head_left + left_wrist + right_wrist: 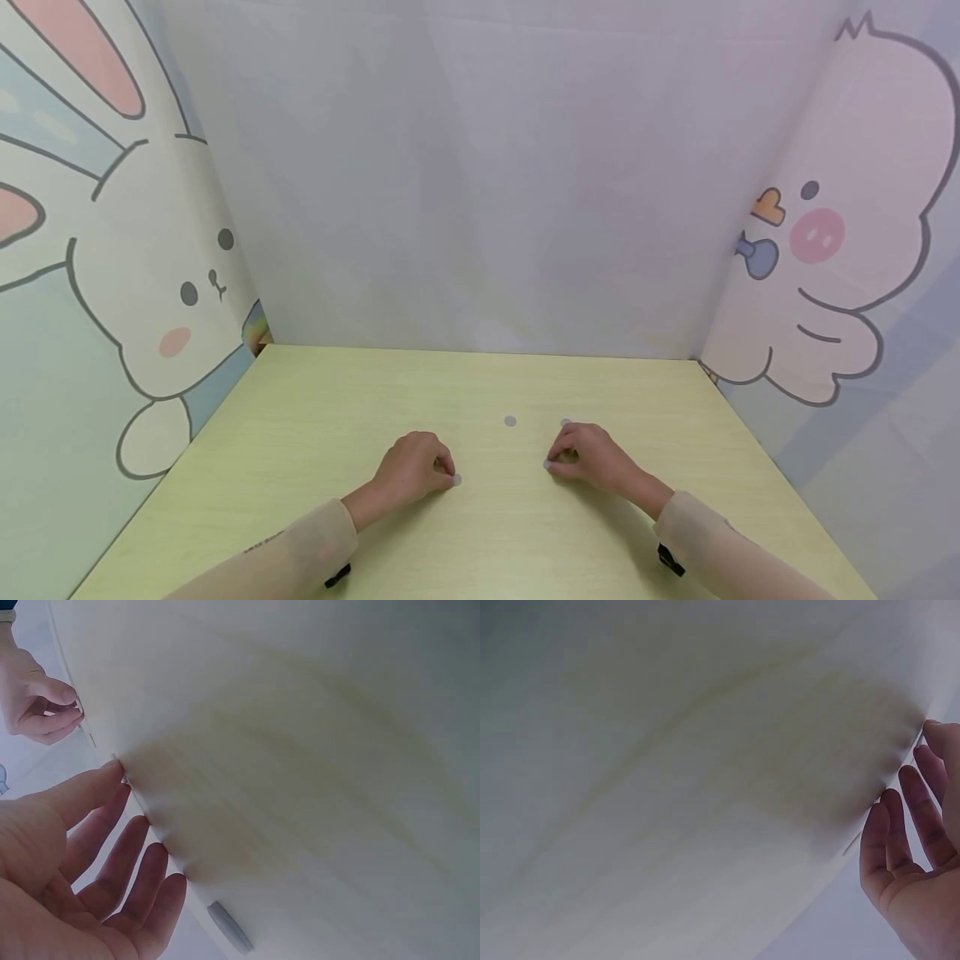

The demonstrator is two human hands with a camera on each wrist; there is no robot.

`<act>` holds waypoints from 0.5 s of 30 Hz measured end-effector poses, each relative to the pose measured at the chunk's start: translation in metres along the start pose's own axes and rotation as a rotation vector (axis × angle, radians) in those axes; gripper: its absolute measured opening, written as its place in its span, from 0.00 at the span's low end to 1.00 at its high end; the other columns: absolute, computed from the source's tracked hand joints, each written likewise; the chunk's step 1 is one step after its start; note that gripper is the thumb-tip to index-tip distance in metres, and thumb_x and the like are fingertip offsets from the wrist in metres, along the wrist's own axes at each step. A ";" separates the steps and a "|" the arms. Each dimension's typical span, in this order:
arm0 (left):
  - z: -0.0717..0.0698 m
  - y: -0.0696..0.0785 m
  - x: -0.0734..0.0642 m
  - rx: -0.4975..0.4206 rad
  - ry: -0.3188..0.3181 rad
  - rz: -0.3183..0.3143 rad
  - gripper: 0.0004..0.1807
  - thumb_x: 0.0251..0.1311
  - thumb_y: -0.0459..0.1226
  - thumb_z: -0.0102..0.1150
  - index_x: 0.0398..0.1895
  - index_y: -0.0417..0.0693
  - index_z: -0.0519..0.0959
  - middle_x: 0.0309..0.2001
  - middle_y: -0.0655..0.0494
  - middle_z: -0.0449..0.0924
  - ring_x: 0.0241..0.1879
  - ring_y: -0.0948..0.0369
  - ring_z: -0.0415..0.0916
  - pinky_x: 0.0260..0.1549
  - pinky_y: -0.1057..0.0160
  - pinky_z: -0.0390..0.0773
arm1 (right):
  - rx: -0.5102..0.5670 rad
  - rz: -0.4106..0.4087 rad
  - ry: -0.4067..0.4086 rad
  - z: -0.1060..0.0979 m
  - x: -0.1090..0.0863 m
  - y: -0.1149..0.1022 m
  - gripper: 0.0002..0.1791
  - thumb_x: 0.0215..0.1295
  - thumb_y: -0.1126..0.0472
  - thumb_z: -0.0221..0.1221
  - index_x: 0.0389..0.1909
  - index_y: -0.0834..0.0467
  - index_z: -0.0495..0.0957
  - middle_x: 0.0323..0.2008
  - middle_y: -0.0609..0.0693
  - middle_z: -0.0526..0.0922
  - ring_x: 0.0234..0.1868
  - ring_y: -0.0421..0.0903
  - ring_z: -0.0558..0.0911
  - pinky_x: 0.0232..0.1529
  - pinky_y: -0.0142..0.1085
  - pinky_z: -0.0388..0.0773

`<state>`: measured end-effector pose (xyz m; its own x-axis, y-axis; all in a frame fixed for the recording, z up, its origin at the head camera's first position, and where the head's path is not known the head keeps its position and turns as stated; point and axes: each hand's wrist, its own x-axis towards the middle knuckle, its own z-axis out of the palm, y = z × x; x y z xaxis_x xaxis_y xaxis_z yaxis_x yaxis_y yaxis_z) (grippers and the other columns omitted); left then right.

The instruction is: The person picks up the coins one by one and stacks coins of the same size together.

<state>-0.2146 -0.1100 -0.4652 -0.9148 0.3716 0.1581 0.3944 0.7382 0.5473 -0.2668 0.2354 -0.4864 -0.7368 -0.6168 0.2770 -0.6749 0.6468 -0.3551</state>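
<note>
In the head view my left hand point(411, 468) rests low over the table, thumb and index finger pinching a small round grey disc point(457, 480). The left wrist view shows this disc point(116, 759) edge-on by the thumb tip. My right hand point(592, 454) likewise pinches another small grey disc point(547, 465) at the tabletop. A third disc point(510, 421) lies flat farther back, between the hands. Just behind the right hand's knuckles is one more disc point(566, 422), partly covered. What kind of discs they are is too small to tell.
Both hands work over a pale yellow wood-grain table point(495, 542). In the left wrist view a thick grey piece point(230, 928) lies past the little finger. Light curtains point(480, 183) enclose the back and sides, with a rabbit print point(150, 317) and a duck print point(862, 158).
</note>
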 end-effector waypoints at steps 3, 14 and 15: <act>0.000 0.000 0.000 0.002 0.001 0.002 0.08 0.54 0.38 0.82 0.24 0.55 0.89 0.31 0.63 0.80 0.33 0.65 0.71 0.33 0.62 0.75 | 0.010 -0.006 0.004 0.000 0.000 -0.001 0.03 0.62 0.59 0.77 0.33 0.51 0.92 0.33 0.39 0.87 0.37 0.36 0.84 0.69 0.50 0.76; 0.001 -0.001 0.001 0.020 0.001 0.009 0.08 0.54 0.39 0.83 0.24 0.55 0.89 0.31 0.64 0.81 0.33 0.65 0.72 0.34 0.62 0.75 | -0.002 -0.057 -0.008 0.003 0.008 -0.014 0.02 0.61 0.60 0.77 0.33 0.50 0.92 0.34 0.39 0.88 0.37 0.37 0.82 0.41 0.32 0.79; 0.001 -0.001 0.001 0.021 0.001 0.010 0.08 0.54 0.39 0.83 0.24 0.55 0.89 0.31 0.64 0.81 0.33 0.65 0.72 0.34 0.62 0.75 | -0.005 -0.061 -0.012 0.004 0.009 -0.015 0.03 0.61 0.59 0.77 0.33 0.50 0.92 0.34 0.39 0.88 0.37 0.37 0.82 0.42 0.33 0.79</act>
<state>-0.2153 -0.1099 -0.4662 -0.9110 0.3784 0.1641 0.4051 0.7460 0.5285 -0.2633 0.2182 -0.4817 -0.6938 -0.6604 0.2872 -0.7187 0.6101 -0.3335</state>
